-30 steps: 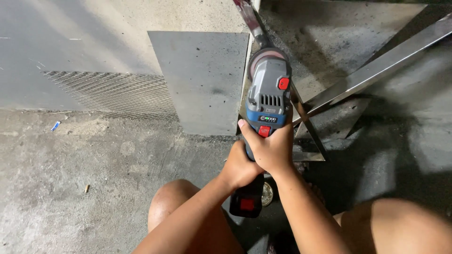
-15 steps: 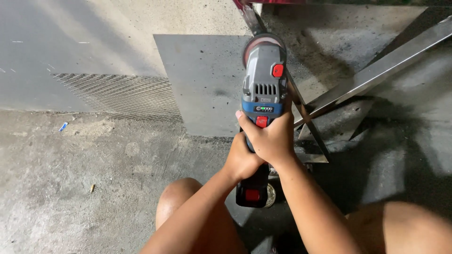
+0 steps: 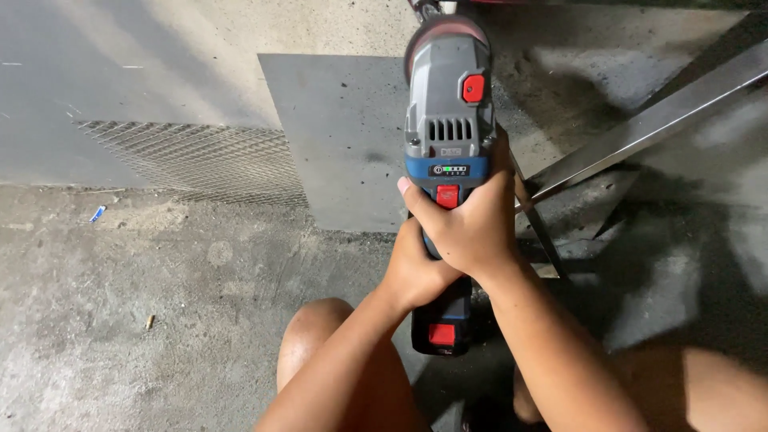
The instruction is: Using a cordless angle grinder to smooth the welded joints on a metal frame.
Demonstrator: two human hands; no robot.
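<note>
My right hand [image 3: 472, 228] is wrapped tight around the body of the grinder [image 3: 446, 120], fingers curled over its blue band just below the vent slots, thumb lying across the left side near the small red button. My left hand [image 3: 416, 272] is closed on the handle right behind it, tucked under and touching my right hand, so both hands clasp the tool one after the other along its length. The grinder runs straight away from me: its grey head and round guard stick out past my right knuckles toward the top of the view, while the black battery pack [image 3: 438, 328] with its red latch hangs out behind my left wrist, close to my knee [image 3: 316, 336].

The head of the tool sits over the right edge of a flat grey metal sheet [image 3: 344, 136] lying on the concrete floor [image 3: 120, 304]. Left of that sheet, partly under it, lies a piece of wire mesh [image 3: 192, 160]. To the right of my hands a long steel bar [image 3: 656, 120] slants up toward the corner, with a thinner rod [image 3: 540, 228] crossing just beside my right wrist. A small blue scrap [image 3: 98, 214] lies far off to the left.
</note>
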